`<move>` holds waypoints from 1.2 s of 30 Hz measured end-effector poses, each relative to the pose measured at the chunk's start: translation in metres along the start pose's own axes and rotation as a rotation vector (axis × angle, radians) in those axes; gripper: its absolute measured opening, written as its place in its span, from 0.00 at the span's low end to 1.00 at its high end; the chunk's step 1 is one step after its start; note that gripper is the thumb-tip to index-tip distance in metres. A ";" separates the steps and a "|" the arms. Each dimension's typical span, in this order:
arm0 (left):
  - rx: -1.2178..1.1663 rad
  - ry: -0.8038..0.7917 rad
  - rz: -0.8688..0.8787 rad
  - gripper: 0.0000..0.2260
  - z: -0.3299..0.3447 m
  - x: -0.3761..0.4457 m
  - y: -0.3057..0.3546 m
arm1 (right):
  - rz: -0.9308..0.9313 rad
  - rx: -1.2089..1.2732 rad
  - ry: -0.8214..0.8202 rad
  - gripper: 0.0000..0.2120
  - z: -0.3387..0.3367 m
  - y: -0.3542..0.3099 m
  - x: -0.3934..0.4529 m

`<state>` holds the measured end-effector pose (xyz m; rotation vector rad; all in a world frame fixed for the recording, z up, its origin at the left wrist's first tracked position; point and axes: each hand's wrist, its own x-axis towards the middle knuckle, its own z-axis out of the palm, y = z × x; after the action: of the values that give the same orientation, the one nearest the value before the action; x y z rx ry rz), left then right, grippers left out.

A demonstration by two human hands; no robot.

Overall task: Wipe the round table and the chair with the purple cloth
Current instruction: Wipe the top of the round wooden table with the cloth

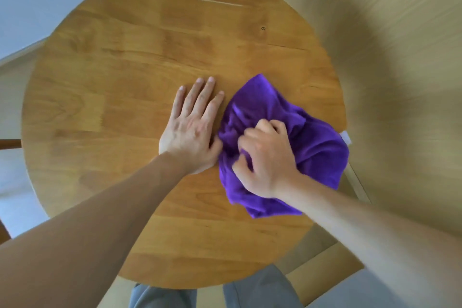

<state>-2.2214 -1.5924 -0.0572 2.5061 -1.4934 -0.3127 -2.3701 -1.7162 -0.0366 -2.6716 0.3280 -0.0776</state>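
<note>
Nearest the camera, two grey trouser legs (160,295) stood at the near edge of the round table (140,52), and both bare forearms reached out over the wood. The right hand (265,160) was clenched into the purple cloth (317,147), fingers bunching the fabric against the tabletop on the right side, a small white tag (346,137) peeking out at the rim. Just left of it, the left hand (192,127) lay flat and relaxed on the bare wood, thumb touching the cloth's edge.

By my read, the wiping was under way on the table only; its left and far parts looked untouched, and the chair wasn't clearly in view, so that job seemed to remain. Count: one table, one cloth, two hands.
</note>
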 end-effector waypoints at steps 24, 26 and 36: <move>-0.075 0.003 -0.018 0.34 -0.004 0.004 -0.003 | 0.035 -0.163 0.007 0.12 -0.027 0.062 0.100; -0.105 0.016 -0.028 0.33 -0.005 0.003 -0.003 | 0.399 -0.197 0.134 0.16 -0.014 0.040 0.113; -0.443 0.144 -0.078 0.39 -0.026 -0.029 -0.039 | 0.353 0.016 0.108 0.12 0.027 -0.070 0.089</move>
<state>-2.1947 -1.5467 -0.0412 2.1832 -1.1274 -0.4144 -2.2660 -1.6653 -0.0308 -2.5564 0.8232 -0.1139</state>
